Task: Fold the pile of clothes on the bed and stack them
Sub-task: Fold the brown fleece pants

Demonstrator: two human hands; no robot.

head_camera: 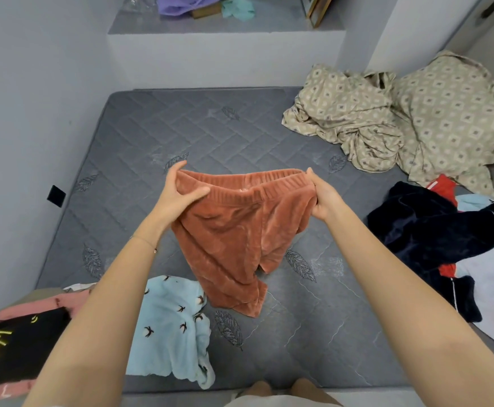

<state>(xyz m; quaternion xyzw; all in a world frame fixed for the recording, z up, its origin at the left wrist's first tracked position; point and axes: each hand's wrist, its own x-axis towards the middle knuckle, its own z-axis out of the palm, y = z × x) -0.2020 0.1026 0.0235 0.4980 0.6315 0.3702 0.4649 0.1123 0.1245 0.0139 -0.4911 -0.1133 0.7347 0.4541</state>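
Observation:
A pair of rust-orange velvet shorts (pixel 234 236) hangs in the air over the grey quilted mattress (pixel 157 133). My left hand (pixel 179 192) grips the left end of the ribbed waistband, and my right hand (pixel 323 198) grips the right end. The legs dangle, and their hems touch the mattress. A pale blue garment with small bird prints (pixel 172 330) lies at the near left. A heap of unfolded clothes (pixel 442 239), dark navy, red, light blue and white, lies at the right edge.
A crumpled beige patterned sheet (pixel 354 118) and a matching pillow (pixel 454 113) lie at the far right. A black garment with a yellow print (pixel 13 348) and a pink one (pixel 51 304) lie at the near left. Grey walls bound the bed at left and far side.

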